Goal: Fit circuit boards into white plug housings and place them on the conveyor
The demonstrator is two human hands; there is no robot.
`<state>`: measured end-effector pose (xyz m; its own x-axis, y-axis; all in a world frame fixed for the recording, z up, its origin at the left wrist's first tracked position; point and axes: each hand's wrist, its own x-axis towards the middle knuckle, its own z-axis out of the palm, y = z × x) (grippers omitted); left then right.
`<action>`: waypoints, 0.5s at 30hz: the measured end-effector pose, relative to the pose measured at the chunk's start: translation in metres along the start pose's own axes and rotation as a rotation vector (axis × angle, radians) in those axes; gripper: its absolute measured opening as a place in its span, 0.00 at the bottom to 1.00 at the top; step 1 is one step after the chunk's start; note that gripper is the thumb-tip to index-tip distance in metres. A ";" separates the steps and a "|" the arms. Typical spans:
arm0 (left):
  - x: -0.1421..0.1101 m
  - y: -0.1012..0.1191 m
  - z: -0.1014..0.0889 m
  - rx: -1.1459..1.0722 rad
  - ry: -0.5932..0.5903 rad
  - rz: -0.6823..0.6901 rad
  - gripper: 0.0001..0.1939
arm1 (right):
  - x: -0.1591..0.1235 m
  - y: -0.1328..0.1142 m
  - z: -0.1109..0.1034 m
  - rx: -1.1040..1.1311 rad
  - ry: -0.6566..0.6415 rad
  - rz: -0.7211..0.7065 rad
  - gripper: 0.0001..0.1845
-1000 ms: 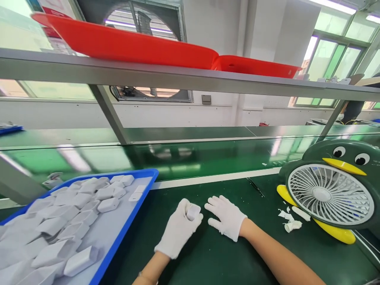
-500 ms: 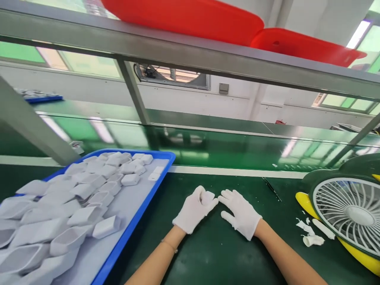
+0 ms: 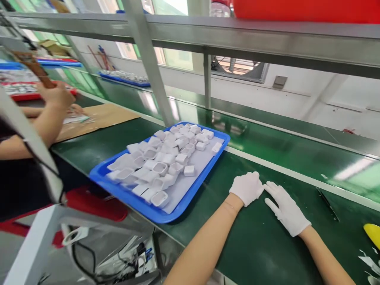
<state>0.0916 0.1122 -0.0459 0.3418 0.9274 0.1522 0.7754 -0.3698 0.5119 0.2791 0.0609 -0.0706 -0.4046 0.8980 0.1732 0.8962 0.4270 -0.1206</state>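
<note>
My left hand (image 3: pixel 247 187), in a white glove, is closed above the green worktop (image 3: pixel 249 245), its back towards me. The small white plastic part that showed in its fingers half a second ago is now hidden behind them; none lies on the worktop beside the hand. Just to the right, my white-gloved right hand (image 3: pixel 286 208) lies with fingers stretched and thumb apart, holding nothing. Its fingertips reach close to the left hand, and I cannot tell whether they touch. Left of both hands, a blue tray (image 3: pixel 185 204) carries many white plastic housings (image 3: pixel 160 168), heaped together.
A black pen-like tool (image 3: pixel 326 203) lies right of my hands. White scraps (image 3: pixel 369 262) and a yellow edge (image 3: pixel 371 235) show at the far right. A metal shelf frame (image 3: pixel 151 59) rises behind the tray. At left, a co-worker's arm (image 3: pixel 56 107) holds a brown tool over cardboard (image 3: pixel 118 114).
The view has swung left, bringing in the co-worker and the whole tray; most of the fan has left the picture. My left hand has turned, hiding the white part. My right hand stays stretched beside it.
</note>
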 end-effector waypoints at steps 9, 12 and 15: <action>0.004 0.001 0.004 0.293 0.140 0.124 0.13 | -0.001 -0.033 -0.028 0.186 0.366 0.052 0.20; 0.005 -0.001 0.006 0.339 0.182 0.119 0.13 | -0.004 -0.097 -0.048 0.293 0.304 -0.287 0.23; 0.003 0.000 0.008 0.380 0.208 0.135 0.14 | -0.012 -0.161 -0.042 0.416 0.069 -0.619 0.27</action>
<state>0.0966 0.1149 -0.0519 0.3690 0.8469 0.3829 0.8846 -0.4465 0.1350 0.1474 -0.0231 -0.0117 -0.7876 0.4780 0.3890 0.3602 0.8692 -0.3388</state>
